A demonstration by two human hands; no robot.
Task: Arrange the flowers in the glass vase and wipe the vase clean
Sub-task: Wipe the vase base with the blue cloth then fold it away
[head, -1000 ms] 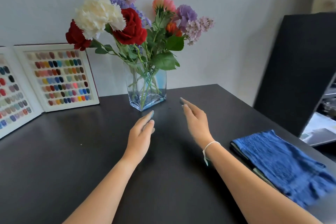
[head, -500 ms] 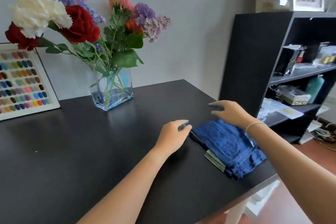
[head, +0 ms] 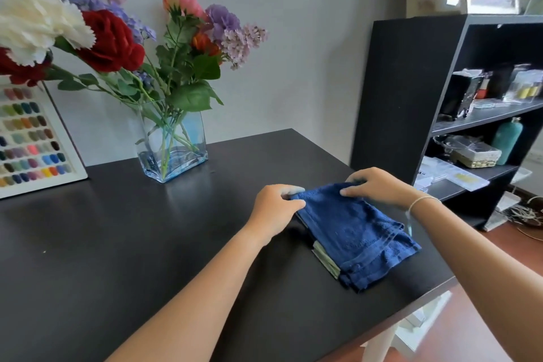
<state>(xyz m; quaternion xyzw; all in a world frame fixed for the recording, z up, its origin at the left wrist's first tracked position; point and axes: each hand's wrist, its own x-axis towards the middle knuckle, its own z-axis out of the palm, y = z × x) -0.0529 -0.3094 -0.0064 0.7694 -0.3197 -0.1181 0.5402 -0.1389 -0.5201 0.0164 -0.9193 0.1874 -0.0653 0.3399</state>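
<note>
Near the right edge of the dark worktop (head: 117, 244) lies the folded blue towel (head: 358, 232), and both my hands are on its far end. My left hand (head: 273, 211) has its grip pinched shut on the towel's far left corner, thumb on top and fingers curled around the fold. My right hand (head: 379, 186) has its grip closed on the far right corner, thumb pressing the top of the cloth and fingers wrapped over the far edge; a thin white bracelet (head: 423, 201) sits on that wrist. The near end of the towel rests flat on the worktop, close to the right edge, and a thin greenish strip (head: 324, 258) pokes out from under its left side; I cannot tell what it is. The glass vase (head: 173, 150) stands upright toward the back edge of the worktop, well apart from the towel and from my hands. It is rectangular, clear with a blue tint, and the flowers (head: 117, 38) stand in it: red roses, a white bloom, pink and purple heads, green leaves, with the stems crossing inside the glass. At the back left corner a white board of nail colour samples (head: 32, 138) leans against the wall. Beyond the right edge stands a black shelf unit (head: 405, 91) with small boxes and a teal bottle (head: 507, 139) on its shelves.
</note>
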